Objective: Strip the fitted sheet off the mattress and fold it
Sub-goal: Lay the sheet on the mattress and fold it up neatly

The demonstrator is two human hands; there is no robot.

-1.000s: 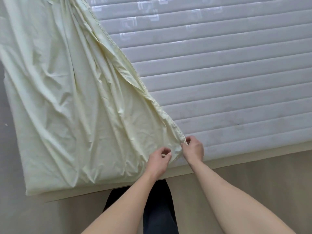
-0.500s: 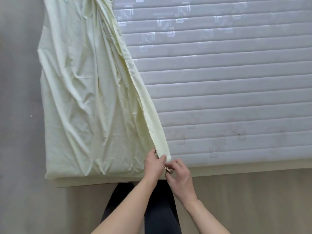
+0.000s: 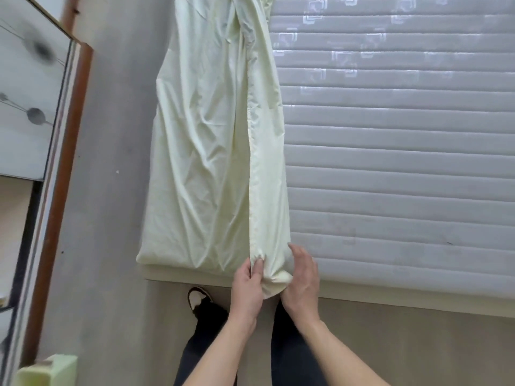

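Note:
The pale yellow fitted sheet [image 3: 206, 151] lies in a long crumpled strip along the left side of the bare quilted grey mattress [image 3: 404, 168]. Its folded-over elastic edge runs down the strip to the near end of the bed. There my left hand [image 3: 248, 285] pinches the gathered hem between thumb and fingers. My right hand [image 3: 302, 280] lies with straight fingers against the right side of the bunched sheet corner, which hangs a little over the mattress edge.
A beige bed base [image 3: 390, 302] runs along the near edge. Grey floor [image 3: 111, 190] lies left of the bed, with a wood-framed wardrobe door [image 3: 53, 162] beyond it. A pale green object [image 3: 47, 371] sits at the bottom left. My legs stand against the bed.
The sheet has been drawn further left, baring more mattress, and now lies in a narrower strip. Both hands moved from the loose hem down to the bunched corner at the mattress edge.

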